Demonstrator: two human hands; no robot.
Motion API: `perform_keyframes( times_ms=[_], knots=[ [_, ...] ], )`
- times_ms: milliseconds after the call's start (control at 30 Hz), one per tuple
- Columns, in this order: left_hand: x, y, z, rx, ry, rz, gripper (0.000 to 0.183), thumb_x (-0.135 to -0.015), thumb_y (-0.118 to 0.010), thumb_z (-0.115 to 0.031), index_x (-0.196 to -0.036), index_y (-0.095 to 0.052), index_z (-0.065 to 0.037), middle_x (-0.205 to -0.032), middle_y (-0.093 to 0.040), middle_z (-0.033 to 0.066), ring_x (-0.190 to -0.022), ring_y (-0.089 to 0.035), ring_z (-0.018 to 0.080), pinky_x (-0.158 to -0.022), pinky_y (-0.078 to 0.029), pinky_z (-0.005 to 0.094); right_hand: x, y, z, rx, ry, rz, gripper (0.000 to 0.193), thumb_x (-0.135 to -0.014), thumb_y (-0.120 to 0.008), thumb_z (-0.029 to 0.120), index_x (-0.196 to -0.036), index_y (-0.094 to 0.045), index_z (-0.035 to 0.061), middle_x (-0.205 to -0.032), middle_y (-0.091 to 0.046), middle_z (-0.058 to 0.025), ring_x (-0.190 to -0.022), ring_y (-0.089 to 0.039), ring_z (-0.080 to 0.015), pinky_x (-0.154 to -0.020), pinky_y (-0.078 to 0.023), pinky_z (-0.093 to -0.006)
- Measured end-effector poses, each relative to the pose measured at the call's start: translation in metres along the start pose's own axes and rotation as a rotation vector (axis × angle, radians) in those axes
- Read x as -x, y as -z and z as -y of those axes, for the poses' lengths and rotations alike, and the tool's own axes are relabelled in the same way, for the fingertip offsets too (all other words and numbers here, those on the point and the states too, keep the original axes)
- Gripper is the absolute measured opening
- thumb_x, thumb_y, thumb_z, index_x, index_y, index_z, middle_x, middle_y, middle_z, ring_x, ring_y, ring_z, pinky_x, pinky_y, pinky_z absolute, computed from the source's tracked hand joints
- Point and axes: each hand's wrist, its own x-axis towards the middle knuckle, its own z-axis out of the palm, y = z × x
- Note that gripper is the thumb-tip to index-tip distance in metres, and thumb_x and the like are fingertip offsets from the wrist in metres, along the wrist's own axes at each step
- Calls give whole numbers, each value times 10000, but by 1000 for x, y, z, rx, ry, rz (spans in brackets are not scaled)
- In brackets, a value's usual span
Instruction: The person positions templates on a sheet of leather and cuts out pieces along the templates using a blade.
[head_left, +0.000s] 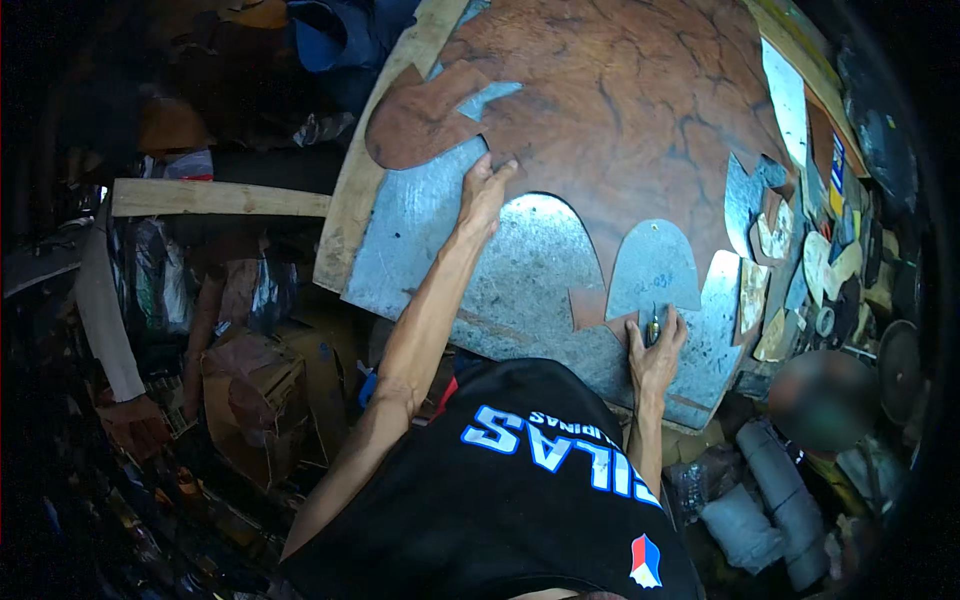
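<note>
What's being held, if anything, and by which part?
Right hand: a slim tool, seemingly by its palm-side end. Left hand: nothing visibly gripped; it touches the brown sheet.

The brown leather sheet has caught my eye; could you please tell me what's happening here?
A person's left hand touches a cut edge of the brown leather sheet. The right hand holds a slim tool, its kind unclear, by the lower edge of a grey arch-shaped template at the sheet's near side.

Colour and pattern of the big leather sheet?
The leather sheet is brown with dark, branching streaks; see head view.
</note>
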Motion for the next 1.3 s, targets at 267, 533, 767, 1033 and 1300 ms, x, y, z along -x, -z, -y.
perform_keyframes(
  times_ms=[267, 533, 767, 1033, 1300],
  knots=[
    [-1, -5, -7, 236, 129, -2, 384, -936, -551, 0, -1319, -514, 1, -1257, -608, 133, -1131, -598, 217, -1002, -466, 338, 1, -6, -8, -10, 44, -53, 727, -838, -752, 338, -1423, -406, 81, -1370, -423, -245, -1097, -582, -438, -826, -540, -478],
    [0, -4, 8, -68, 0, -32, 367, -890, -633, -51, -1239, -550, 23, -1168, -633, 108, -1001, -619, 169, -845, -532, 307, -1, 9, -6, -95, -134, -30, 816, -764, -811, 302, -1427, -405, 56, -1260, -479, -259, -1114, -544, -410, -888, -488, -468],
    [4, -6, -8, -552, -115, -38, 437, -907, -622, -88, -1290, -455, 39, -1195, -592, 166, -726, -667, 188, -512, -562, 253, -16, 41, -38, -58, -210, -200, 822, -772, -791, 354, -1426, -396, 52, -1204, -491, -256, -1087, -542, -437, -896, -473, -488],
    [-3, -5, -18, -544, -31, 41, 365, -921, -589, -32, -1263, -475, 26, -1121, -624, 146, -650, -655, 163, -530, -547, 241, -10, 72, -88, -38, -388, -305, 760, -778, -779, 405, -1377, -468, 56, -1216, -516, -230, -1140, -541, -397, -944, -469, -479],
    [19, 37, -37, -682, -69, 9, 424, -922, -592, -61, -1311, -453, 34, -1108, -623, 135, -728, -655, 155, -537, -545, 235, 35, 56, -77, -46, -342, -240, 721, -763, -808, 330, -1352, -487, 66, -1165, -509, -211, -1086, -540, -371, -909, -463, -463]
  ],
)
